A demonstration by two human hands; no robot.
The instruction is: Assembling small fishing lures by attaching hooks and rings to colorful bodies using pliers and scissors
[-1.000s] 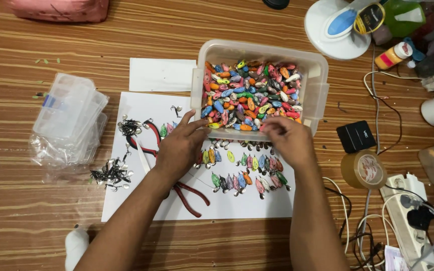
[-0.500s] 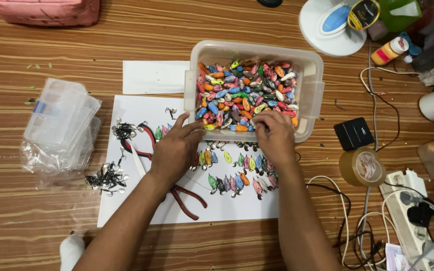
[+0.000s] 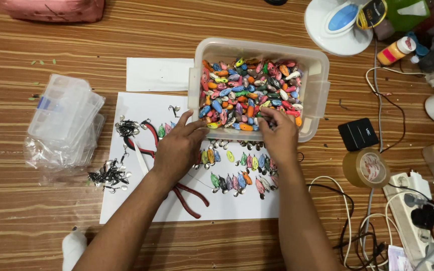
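**Lures: a couple of rows laid out, the tub nearly full**

Lures (image 3: 249,93), small painted ones in many colours, fill the clear tub (image 3: 317,93) at the far edge of the white sheet (image 3: 126,200) on the counter (image 3: 36,236). Both hands are at the tub's near rim. The right hand (image 3: 277,131) reaches into the heap, its grip pressed together on something among the lures; which piece it pinches I cannot tell. The left hand (image 3: 179,148) rests on the sheet just beside the tub, fingers loosely spread, holding nothing that shows.

Below the hands, finished lures (image 3: 232,179) lie in about two short rows on the sheet, most with small metal fittings at one end. That looks like the done share, and it is small against the tub's load, so I judge the work to be early. Heaps of dark hooks (image 3: 109,175) wait at the sheet's left edge, and red-handled pliers (image 3: 192,198) lie partly under the left forearm. Clear plastic boxes (image 3: 64,120) sit to the left, off the sheet.
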